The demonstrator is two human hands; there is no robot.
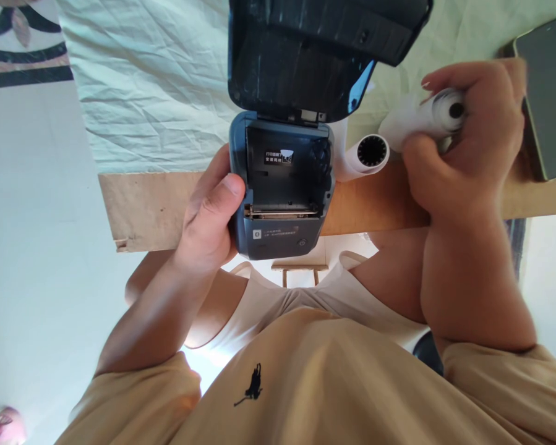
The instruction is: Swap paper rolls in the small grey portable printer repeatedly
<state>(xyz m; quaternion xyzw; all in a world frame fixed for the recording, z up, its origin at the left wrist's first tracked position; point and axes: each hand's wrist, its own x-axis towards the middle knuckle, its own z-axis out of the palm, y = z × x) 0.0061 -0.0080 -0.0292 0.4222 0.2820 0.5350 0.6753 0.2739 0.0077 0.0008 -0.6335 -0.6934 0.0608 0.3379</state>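
Note:
My left hand (210, 213) grips the left side of a dark blue label printer (278, 238), thumb on its edge. The printer's black lid (296, 62) is swung wide open away from me. Inside the exposed bay there is a small label with printed characters, and I see no roll in it. To the right, my right hand (482, 142) is closed around a white paper roll (410, 123) with a dark core hole. Between the printer and that hand lies another white roll (352, 164), its ribbed black core facing me. The printer partly hides this second roll.
A pale green cloth (152, 93) covers the table, whose bare wooden edge (143, 210) runs along the near side. A dark flat tray-like object (549, 99) sits at the far right. My legs are under the table edge. Something pink (7, 426) is on the floor at lower left.

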